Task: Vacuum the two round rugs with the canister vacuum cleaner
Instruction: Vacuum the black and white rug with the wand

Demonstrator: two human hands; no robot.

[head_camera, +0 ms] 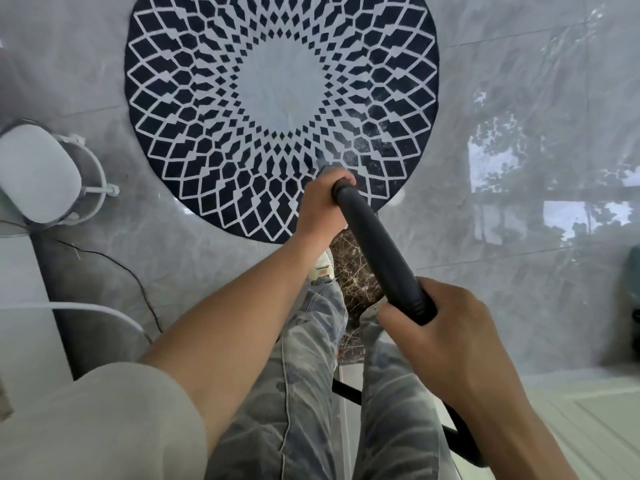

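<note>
I see the left hand [322,206] and right hand [450,337] gripping the vacuum wand [374,244] (left farther along), its tip over the round rug [194,109].

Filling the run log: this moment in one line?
step: vacuuming rug | left hand: grips wand front | right hand: grips wand rear | tip: over rug's near side

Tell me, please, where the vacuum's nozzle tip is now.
In the head view, the nozzle tip rests on the round rug, lower right of its pale centre, just beyond the left hand.
</note>
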